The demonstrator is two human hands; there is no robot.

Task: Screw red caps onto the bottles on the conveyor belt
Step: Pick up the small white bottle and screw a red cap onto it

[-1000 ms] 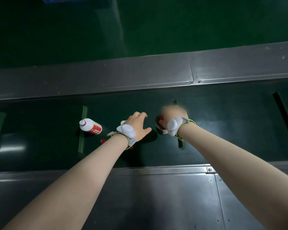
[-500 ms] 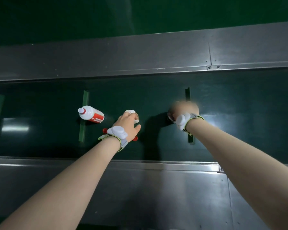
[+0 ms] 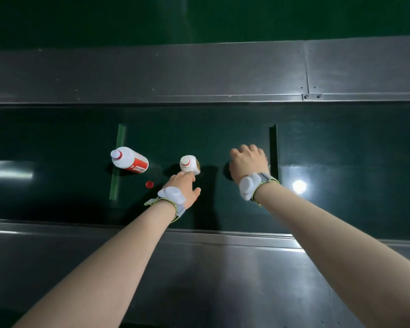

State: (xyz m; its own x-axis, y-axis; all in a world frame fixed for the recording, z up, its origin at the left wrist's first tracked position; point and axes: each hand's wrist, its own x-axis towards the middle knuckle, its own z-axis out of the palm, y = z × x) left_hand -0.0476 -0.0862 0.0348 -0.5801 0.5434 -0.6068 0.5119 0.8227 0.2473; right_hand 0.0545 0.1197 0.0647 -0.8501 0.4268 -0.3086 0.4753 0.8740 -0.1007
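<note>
While my left hand (image 3: 184, 187) curls loosely at the centre bottle (image 3: 189, 164), holding nothing I can see, my right hand (image 3: 247, 162) covers something. Glossy, likely slippery; I'd grip the body. Loose red cap (image 3: 149, 184) lies lower left.

The right hand (image 3: 247, 162) hides whatever it covers; the left hand's (image 3: 184, 187) fingers are hidden beneath it

Two bottles (image 3: 130, 160) (image 3: 189, 163) on belt (image 3: 341, 162), cap (image 3: 149, 184) between them, nearer
</note>
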